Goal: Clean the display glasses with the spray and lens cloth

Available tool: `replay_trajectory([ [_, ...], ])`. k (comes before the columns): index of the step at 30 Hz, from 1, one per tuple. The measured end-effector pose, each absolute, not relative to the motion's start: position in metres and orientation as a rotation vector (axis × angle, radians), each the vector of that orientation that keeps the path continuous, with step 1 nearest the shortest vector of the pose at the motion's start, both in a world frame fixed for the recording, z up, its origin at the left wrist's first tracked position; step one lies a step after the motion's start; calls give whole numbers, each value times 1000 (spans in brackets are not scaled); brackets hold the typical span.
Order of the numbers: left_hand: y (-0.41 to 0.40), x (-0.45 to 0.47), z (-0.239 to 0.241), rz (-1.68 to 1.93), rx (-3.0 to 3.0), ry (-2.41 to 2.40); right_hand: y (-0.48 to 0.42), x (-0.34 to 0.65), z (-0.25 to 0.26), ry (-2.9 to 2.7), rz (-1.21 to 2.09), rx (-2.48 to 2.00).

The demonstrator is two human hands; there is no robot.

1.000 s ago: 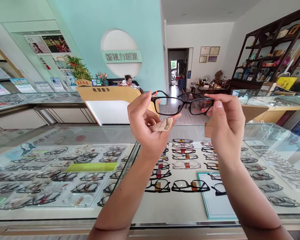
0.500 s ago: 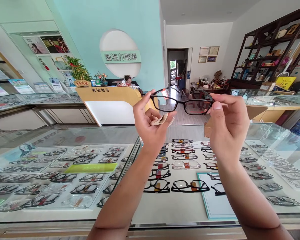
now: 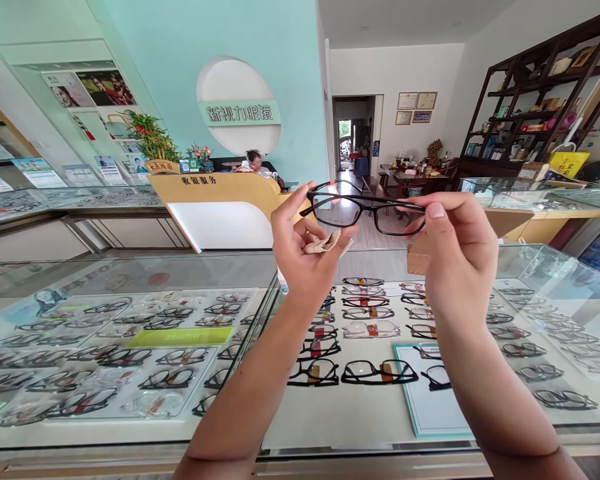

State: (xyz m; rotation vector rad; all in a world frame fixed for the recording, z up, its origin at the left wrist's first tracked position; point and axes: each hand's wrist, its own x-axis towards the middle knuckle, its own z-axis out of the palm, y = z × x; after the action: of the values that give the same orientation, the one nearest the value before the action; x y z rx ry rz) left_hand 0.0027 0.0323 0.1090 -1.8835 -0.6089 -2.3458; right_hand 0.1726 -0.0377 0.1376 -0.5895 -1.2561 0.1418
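Note:
A pair of black-framed eyeglasses [image 3: 367, 207] is held up above the glass counter, its lenses facing me. At the frame's right corner, my right hand [image 3: 460, 247] pinches it between thumb and fingers. My left hand [image 3: 305, 250] has its index finger against the left corner and its thumb just below the left lens. A crumpled beige cloth [image 3: 325, 244] is tucked in the left hand's fingers. One temple arm lies folded across behind the lenses, its tip showing at the left; the other arm is partly seen above the left lens.
Beneath the hands, the glass display case [image 3: 300, 427] contains rows of eyeglasses [image 3: 380, 371] and a white card with a teal edge [image 3: 437, 413]. Farther back stand a cashier counter [image 3: 215, 213] with a person [image 3: 254, 160] behind it, a wooden table and dark shelves [image 3: 525, 107].
The right temple arm of the eyeglasses has swung inward across the back of the frame. The frame tilts slightly down to the right, and my left hand has shifted a little right.

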Motion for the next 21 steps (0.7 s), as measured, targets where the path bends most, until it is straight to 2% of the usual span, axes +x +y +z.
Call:
replay_trajectory([
  [9, 27, 4, 112, -2346, -1919, -609, -33, 177, 138, -1228, 242, -554],
  [21, 6, 9, 119, -2454, -1951, -514, -26, 182, 137, -1195, 157, -569],
])
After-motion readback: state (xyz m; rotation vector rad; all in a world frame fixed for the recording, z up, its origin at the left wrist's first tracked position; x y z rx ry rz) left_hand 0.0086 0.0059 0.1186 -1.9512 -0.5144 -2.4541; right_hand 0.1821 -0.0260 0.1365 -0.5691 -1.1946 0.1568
